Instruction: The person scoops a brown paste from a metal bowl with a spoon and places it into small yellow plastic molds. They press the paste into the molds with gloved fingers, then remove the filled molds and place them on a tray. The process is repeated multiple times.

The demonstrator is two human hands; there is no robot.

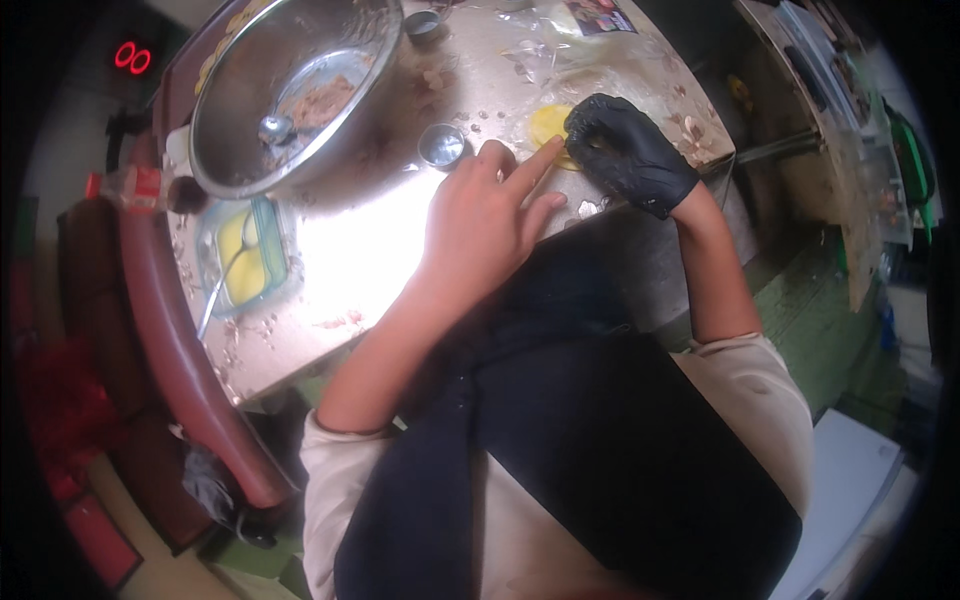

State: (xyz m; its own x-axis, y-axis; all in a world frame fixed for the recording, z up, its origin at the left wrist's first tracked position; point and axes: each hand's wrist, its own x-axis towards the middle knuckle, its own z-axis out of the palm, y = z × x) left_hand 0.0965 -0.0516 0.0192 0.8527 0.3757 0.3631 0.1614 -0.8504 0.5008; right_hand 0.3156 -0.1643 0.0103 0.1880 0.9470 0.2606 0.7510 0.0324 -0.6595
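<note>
Near the table's front edge lie thin yellow rounds (551,124), perhaps dough wrappers, on clear plastic. My right hand (630,154), in a black glove, has its fingers curled over their right edge. Whether it pinches a round is hidden by the glove. My left hand (480,210) is bare, with index finger and thumb apart and nothing seen in it. Its index fingertip reaches the rounds beside the gloved fingers. Just beyond the left knuckles stands a small round metal cup (442,146).
A large steel bowl (300,169) holds pinkish ground filling (319,105) and a spoon (276,129). A clear container (281,247) of yellow liquid holds another spoon (217,289). Further off are a second metal cup (424,26), a plastic bottle (139,189) and a printed plastic packet (600,16).
</note>
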